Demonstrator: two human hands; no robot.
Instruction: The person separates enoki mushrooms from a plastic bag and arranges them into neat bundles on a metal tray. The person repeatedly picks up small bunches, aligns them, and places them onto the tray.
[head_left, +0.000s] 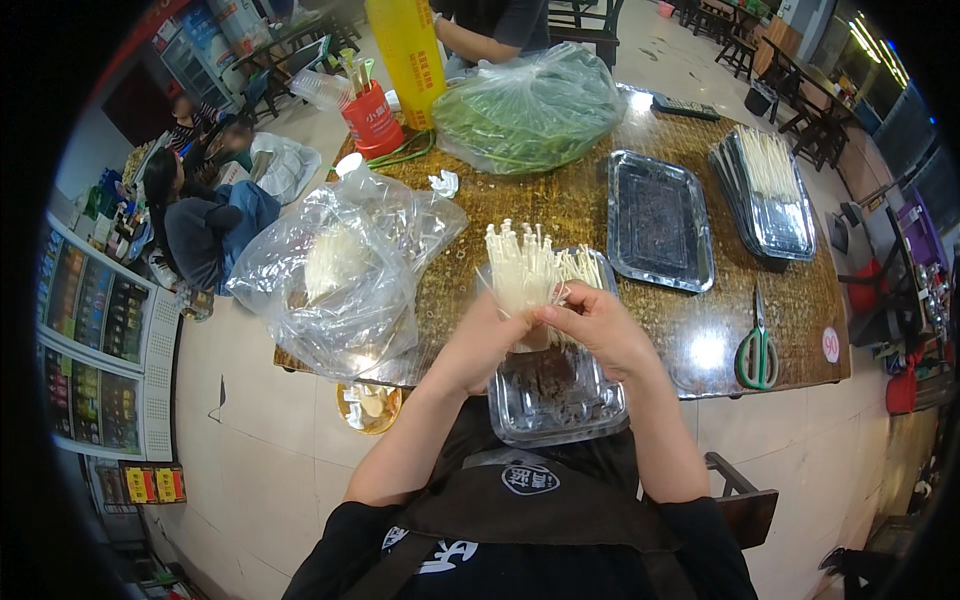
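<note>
My left hand holds a bunch of enoki mushrooms upright, its fingers partly hidden behind the stems. The fingertips of my right hand pinch at the right side of the same bunch, by the left thumb. Beneath both hands lies a clear plastic tray, reaching over the table's near edge, with more enoki in its far part. A clear plastic bag with more enoki inside lies to the left. Green-handled scissors rest on the table at the right.
On the wooden table are an empty tray, stacked trays topped with skewered enoki, a bag of leafy greens, a red holder, a yellow roll and a remote control. A waste bin stands below. People sit nearby.
</note>
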